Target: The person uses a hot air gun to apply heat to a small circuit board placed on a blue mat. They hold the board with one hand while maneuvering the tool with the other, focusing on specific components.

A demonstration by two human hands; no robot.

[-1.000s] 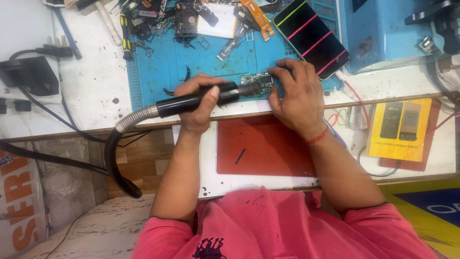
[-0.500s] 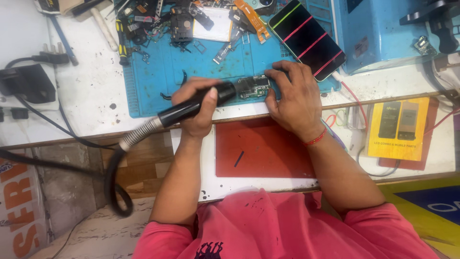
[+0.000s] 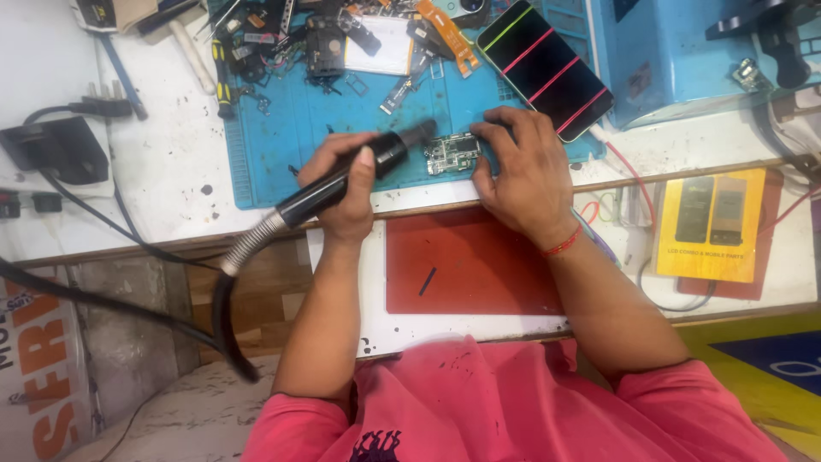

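Observation:
My left hand [image 3: 346, 192] grips a black hot-air wand [image 3: 342, 181] with a ribbed hose trailing down to the left. Its nozzle points at a small green circuit board [image 3: 451, 154] lying on the blue work mat [image 3: 274, 162]. My right hand [image 3: 522, 175] rests on the mat with its fingers pressing the board's right end. A red thread band circles my right wrist.
A phone [image 3: 547, 68] with red and green stripes lies behind my right hand. Screwdrivers, flex cables and phone parts [image 3: 325, 38] litter the mat's far side. A blue machine [image 3: 684, 51] stands at right, a yellow box [image 3: 714, 224] near it, a red pad [image 3: 470, 265] below.
The view has shifted a little. The wand's nozzle stays at the circuit board and both hands keep their hold.

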